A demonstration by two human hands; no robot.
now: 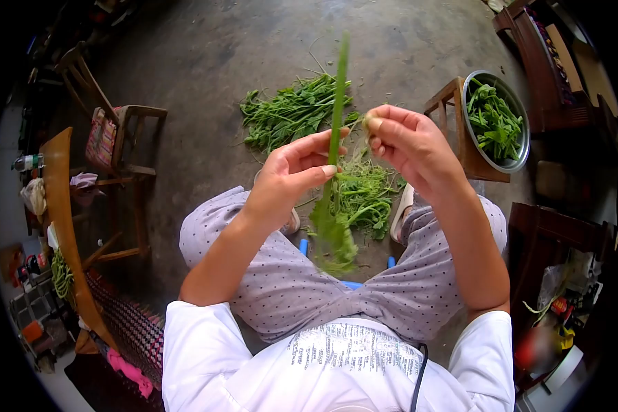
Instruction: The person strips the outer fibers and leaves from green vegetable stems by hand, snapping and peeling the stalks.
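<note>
My left hand (292, 168) is closed in a pinch on a long leafy green stalk (338, 103), which stands nearly upright with its blurred leafy end hanging down over my lap. To the right, my right hand (415, 144) has its thumb and forefinger pressed together; a small pale bit shows at the fingertips, too small to name. Below both hands, a heap of thin green strips and leaf scraps (364, 196) lies on the floor between my feet. Farther out sits a pile of leafy green stalks (292, 110).
A metal basin (525, 141) of cut green stalks (491, 123) rests on a wooden stool (453, 103) at right. On the left are a wooden chair (120, 130) and a wooden table edge (65, 206). Dark wooden furniture (549, 237) stands at far right.
</note>
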